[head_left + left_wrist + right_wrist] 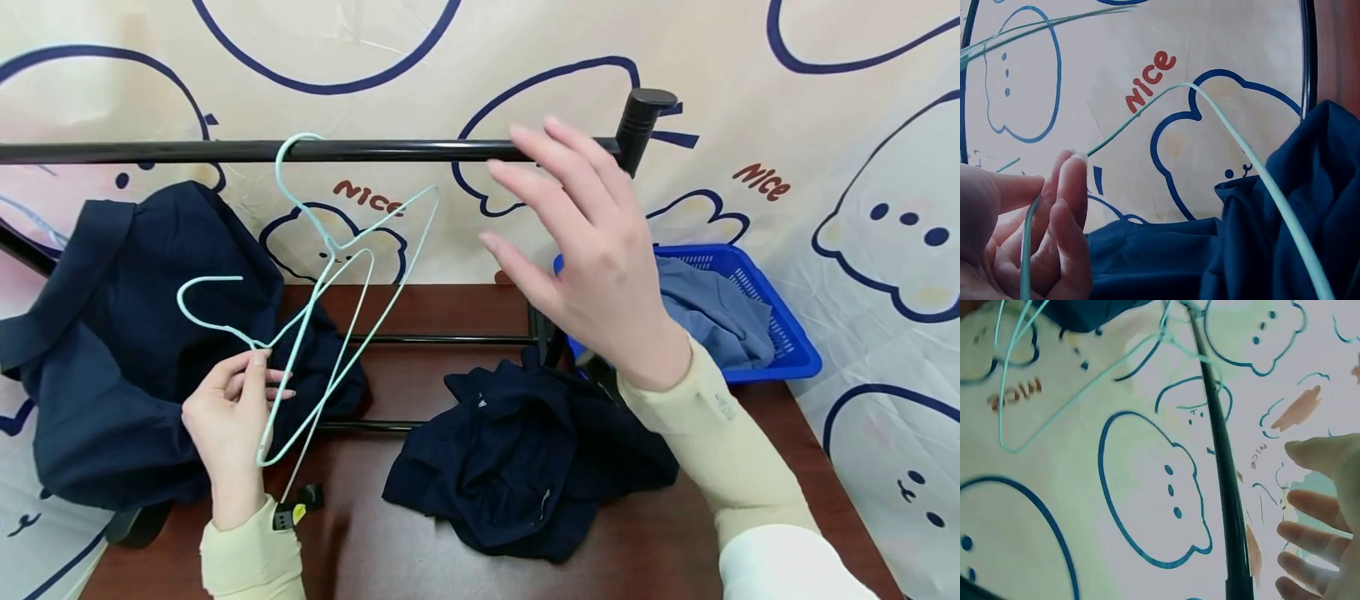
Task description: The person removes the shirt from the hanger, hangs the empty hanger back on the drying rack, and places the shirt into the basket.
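My left hand pinches a thin mint-green hanger between thumb and fingers, just below its hook. In the left wrist view, the bent wire of the hanger runs out from the fingertips. A second mint-green hanger hangs by its hook on the black rail, and the two overlap in the head view. Up near the rail's right end, my right hand is spread with nothing in it. The right wrist view shows its fingers apart, beside the rail.
A dark navy garment hangs at the left. Another dark garment lies crumpled on the brown table. At the back right, a blue basket holds blue-grey cloth. Low black bars of the rack cross behind.
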### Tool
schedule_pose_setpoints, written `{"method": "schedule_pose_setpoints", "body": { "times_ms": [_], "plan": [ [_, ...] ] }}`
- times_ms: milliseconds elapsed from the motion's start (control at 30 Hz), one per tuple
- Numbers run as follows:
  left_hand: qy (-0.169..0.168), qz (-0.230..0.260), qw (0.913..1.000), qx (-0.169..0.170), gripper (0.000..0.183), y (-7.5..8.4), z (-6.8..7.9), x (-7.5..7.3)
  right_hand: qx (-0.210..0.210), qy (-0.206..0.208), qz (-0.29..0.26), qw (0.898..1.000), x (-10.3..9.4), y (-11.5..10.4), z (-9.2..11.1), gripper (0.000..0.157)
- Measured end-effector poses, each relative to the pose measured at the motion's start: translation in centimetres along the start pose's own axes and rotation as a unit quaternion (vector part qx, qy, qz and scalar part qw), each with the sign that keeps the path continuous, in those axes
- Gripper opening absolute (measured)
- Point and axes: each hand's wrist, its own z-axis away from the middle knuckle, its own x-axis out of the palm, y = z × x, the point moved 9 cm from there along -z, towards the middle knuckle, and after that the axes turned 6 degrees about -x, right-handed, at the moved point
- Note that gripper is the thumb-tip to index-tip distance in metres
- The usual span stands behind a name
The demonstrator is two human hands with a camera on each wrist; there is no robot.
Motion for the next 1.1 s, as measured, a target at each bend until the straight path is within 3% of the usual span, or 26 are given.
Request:
{"method": "schedule_pose_setpoints", "body": {
  "times_ms": [100, 233, 433, 600, 767, 933, 1100],
  "plan": [
    [0.0, -0.011, 0.9999, 0.005, 0.02, 0.4, -0.4, -0.1, -0.014, -0.033, 0.05, 0.998, 1.4, 0.6, -1.6, 0.043],
    [0.006, -0.015, 0.9995, 0.028, 0.021, 1.9, -0.9, -0.2, 0.01, -0.063, 0.069, 0.996, 3.2, 2.0, -2.7, 0.036],
    [0.011, -0.006, 0.9976, 0.068, 0.021, 4.9, -1.8, -0.2, 0.037, -0.032, 0.069, 0.996, 4.1, 2.9, -2.7, 0.029],
    [0.017, 0.0, 0.9953, 0.095, 0.016, 7.3, -3.0, -0.2, 0.045, -0.035, 0.067, 0.996, 4.2, 3.0, -2.7, 0.03],
    [0.02, -0.007, 0.9953, 0.094, 0.011, 8.9, -4.1, -0.4, 0.053, -0.037, 0.06, 0.996, 4.3, 3.0, -2.6, 0.029],
    [0.022, -0.016, 0.9958, 0.087, 0.01, 10.3, -4.2, -0.8, 0.049, -0.024, 0.058, 0.997, 4.4, 3.0, -2.5, 0.029],
    [0.02, -0.037, 0.9955, 0.085, 0.015, 10.4, -4.5, -1.7, 0.045, -0.018, 0.06, 0.997, 4.3, 3.1, -2.6, 0.029]
  ]
}}
